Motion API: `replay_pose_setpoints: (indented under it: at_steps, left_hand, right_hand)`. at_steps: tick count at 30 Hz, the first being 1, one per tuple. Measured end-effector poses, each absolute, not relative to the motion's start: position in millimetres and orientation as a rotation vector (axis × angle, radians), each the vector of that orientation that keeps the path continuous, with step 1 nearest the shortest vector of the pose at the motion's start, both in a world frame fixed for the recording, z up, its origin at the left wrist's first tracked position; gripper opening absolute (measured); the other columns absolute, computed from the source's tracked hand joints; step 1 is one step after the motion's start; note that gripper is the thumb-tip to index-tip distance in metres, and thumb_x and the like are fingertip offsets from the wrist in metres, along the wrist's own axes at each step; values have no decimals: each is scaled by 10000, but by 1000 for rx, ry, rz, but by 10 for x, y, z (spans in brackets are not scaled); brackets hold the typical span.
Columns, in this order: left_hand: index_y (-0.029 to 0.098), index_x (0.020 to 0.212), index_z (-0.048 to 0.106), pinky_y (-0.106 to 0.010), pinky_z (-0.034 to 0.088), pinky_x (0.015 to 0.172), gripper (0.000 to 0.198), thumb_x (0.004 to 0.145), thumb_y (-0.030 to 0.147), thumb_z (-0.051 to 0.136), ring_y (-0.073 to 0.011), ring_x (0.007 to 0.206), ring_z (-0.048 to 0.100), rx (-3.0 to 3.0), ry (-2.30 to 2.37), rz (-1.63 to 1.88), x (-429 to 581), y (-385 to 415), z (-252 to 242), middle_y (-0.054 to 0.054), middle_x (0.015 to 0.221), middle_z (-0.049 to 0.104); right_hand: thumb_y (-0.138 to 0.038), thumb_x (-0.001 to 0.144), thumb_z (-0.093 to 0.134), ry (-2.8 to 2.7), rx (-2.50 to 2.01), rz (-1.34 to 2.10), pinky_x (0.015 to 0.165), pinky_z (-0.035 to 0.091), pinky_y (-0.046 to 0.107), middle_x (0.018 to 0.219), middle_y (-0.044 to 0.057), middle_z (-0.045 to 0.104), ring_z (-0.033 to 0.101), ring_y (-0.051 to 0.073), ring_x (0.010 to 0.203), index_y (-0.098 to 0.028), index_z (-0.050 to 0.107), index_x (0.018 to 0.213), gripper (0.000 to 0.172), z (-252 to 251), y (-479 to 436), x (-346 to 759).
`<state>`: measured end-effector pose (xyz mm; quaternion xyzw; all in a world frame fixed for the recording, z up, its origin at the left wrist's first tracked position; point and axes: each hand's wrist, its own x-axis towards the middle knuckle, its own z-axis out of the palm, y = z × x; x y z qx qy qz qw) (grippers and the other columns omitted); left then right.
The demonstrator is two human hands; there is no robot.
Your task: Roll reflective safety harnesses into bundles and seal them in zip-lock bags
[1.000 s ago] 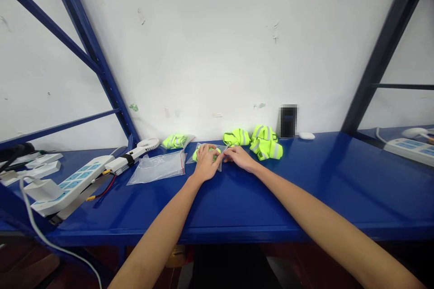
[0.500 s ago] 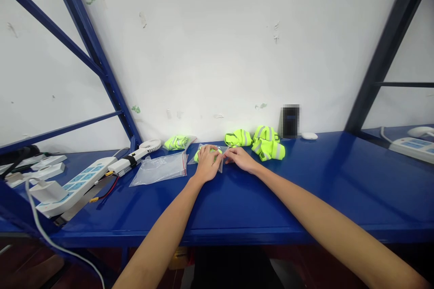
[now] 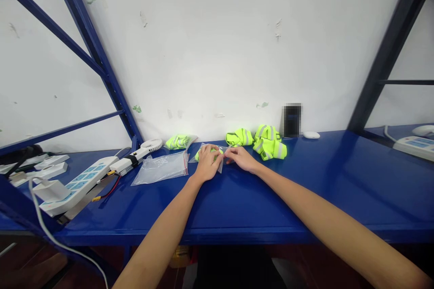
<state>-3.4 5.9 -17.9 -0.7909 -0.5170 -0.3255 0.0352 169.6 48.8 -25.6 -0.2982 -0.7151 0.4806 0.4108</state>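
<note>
A clear zip-lock bag [image 3: 221, 165] with a rolled fluorescent yellow-green reflective strap [image 3: 199, 155] in it lies on the blue table. My left hand [image 3: 207, 162] rests over this bag, fingers curved and gripping it from above, so much of the strap is hidden. At the bag's right end, my right hand [image 3: 239, 158] pinches the edge with the red seal between thumb and fingers. Behind the hands and to the right are more rolled reflective straps [image 3: 270, 146], unbagged. Another bagged strap [image 3: 178, 142] sits to the left near the wall.
Flat clear zip bags [image 3: 161, 168] lie left of my hands. Beyond them are a white handheld fan [image 3: 151, 145], a power strip [image 3: 79, 185] and a red-black cable [image 3: 111, 188]. A blurred-out dark object [image 3: 291, 120] leans against the wall beside a white rounded case [image 3: 311, 135].
The view has shifted very slightly. Both hands stay at the bag in nearly the same pose, and the red seal shows a little more at my right fingertips.
</note>
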Motion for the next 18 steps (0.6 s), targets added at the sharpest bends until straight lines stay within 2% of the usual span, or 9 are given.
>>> replay_pose_setpoints:
  at_steps: [7,11,18]
  left_hand:
    - [223,807,678,-406,327,970,338,953,374,413,-222,1112,431,-2465,-1590,-1005,-48,47,-156,-30,1144,569]
    - [227,804,677,-409,320,986,301,927,406,469,-226,1111,433,-2488,-1596,-1041,-56,34,-134,-29,1140,571]
    - [221,726,666,-409,332,970,294,921,316,468,-222,1088,445,-2521,-1614,-1073,-71,57,-122,-18,1115,588]
  right_hand:
    - [-368,768,628,-1796,-703,1206,694,507,291,757,20,630,593,143,667,-157,656,715,219,-279,502,1688]
    - [-406,758,658,-1807,-671,1200,677,504,292,768,24,641,584,144,661,-158,676,757,249,-296,515,1696]
    - [-432,782,642,-1844,-752,1157,642,473,281,735,33,671,597,146,619,-146,709,782,293,-259,479,1713]
